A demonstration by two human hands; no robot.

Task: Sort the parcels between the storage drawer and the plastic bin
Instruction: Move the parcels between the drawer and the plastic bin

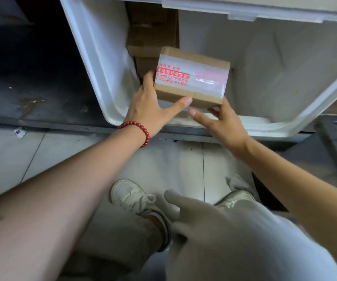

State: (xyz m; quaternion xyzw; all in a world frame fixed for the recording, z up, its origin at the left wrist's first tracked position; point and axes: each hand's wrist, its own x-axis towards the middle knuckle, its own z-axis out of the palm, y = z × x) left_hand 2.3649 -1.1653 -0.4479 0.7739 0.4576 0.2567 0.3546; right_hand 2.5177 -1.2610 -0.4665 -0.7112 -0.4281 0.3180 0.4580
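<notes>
Gripping parcel [192, 78] between left hand [151, 110] and right hand [224, 120].

The single head-worn wide-angle camera looks steeply down and forward from close range, with shoes [129, 194] at lower centre and the white plastic bin [104, 49] across the top of the frame.
</notes>
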